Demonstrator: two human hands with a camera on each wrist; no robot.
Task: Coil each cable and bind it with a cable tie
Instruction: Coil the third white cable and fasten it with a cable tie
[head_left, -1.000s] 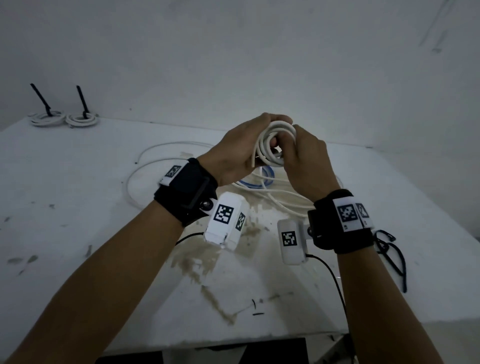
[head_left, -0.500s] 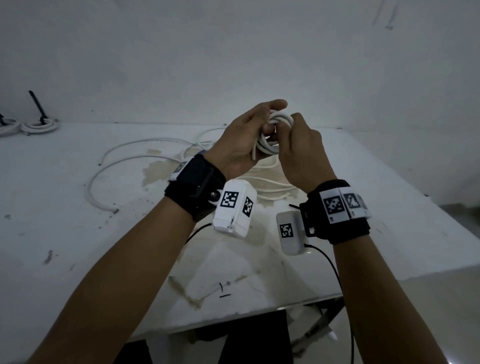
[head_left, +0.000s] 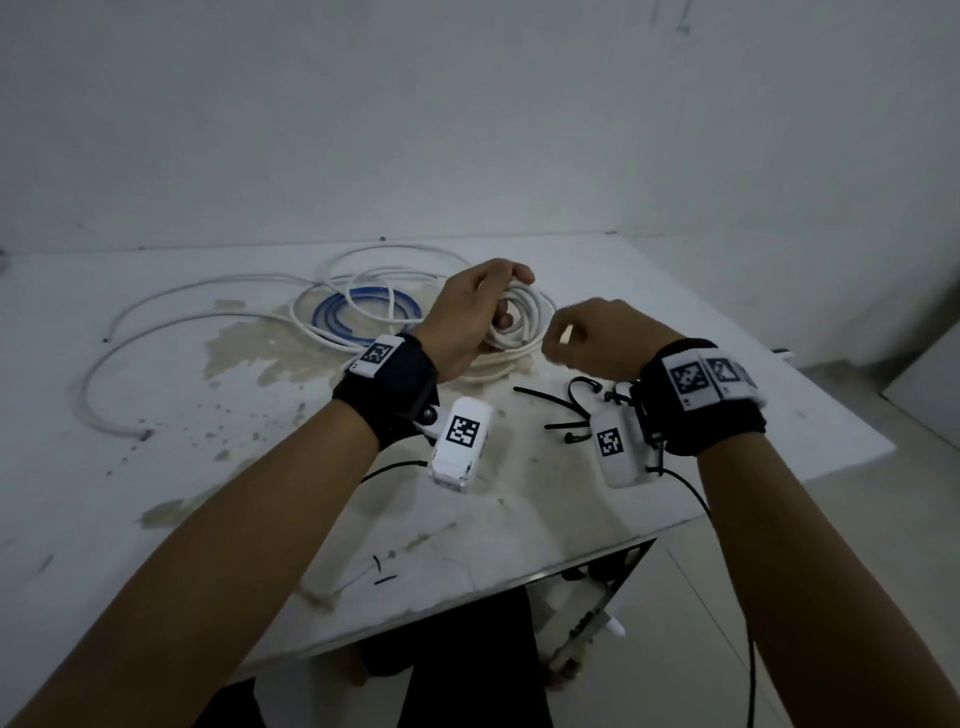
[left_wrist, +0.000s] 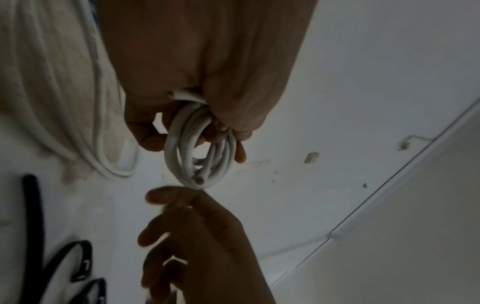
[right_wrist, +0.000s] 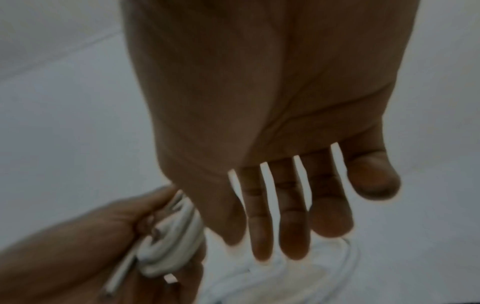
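My left hand (head_left: 475, 317) grips a small coil of white cable (head_left: 519, 325) above the table, fingers curled round one side of it. The left wrist view shows the coil (left_wrist: 200, 150) as several tight loops with a cut end at the bottom. My right hand (head_left: 584, 338) hovers just right of the coil, apart from it and holding nothing. Its fingers (right_wrist: 291, 216) are spread and fairly straight in the right wrist view, where the coil (right_wrist: 171, 238) sits lower left. Black cable ties (head_left: 548, 401) lie on the table under my right wrist.
Loose white cables (head_left: 234, 282) and a blue cable (head_left: 379, 295) sprawl over the far middle of the white table (head_left: 260, 493). A brownish stain spreads across its middle. The table's front edge and right corner are close to my forearms.
My right hand has let go of the coil and drawn away to the right. The left hand keeps its hold. The head view has swung, bringing the black ties into sight.
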